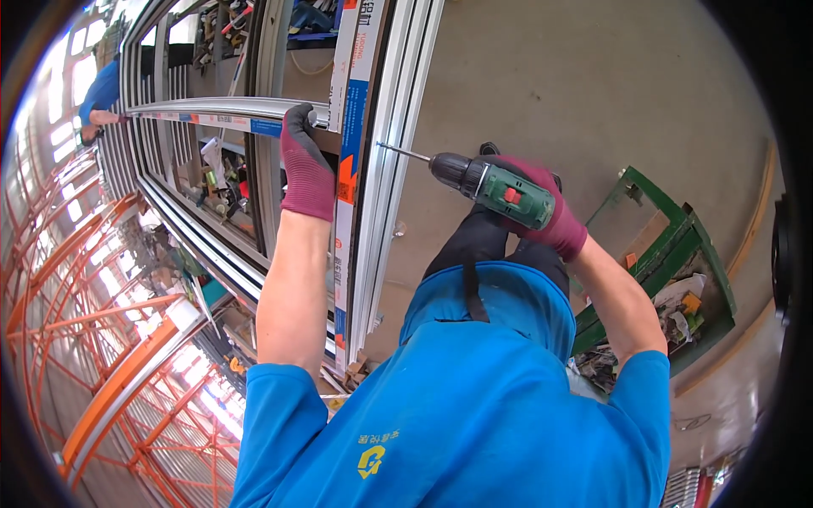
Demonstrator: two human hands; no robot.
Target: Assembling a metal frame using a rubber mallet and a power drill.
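My right hand (566,222), in a maroon and black glove, is wrapped round the handle of a green and black cordless drill (527,201). The drill points left, and the tip of its long bit (405,152) meets the silver side of an upright aluminium profile (410,63). On the far side of that profile, my gloved left hand (306,173) grips the end of a silver crossbar (224,107), where it joins the frame. The thumb and fingers close about the bar's end; some fingers are hidden behind it. Printed protective film covers parts of both profiles.
A co-worker in blue (103,91) stands at the crossbar's far end. Tools and loose parts show through the frame's openings. To the right, a green metal bin (710,250) holds scraps on the grey floor (593,76). Orange metal racks (110,389) stand at left.
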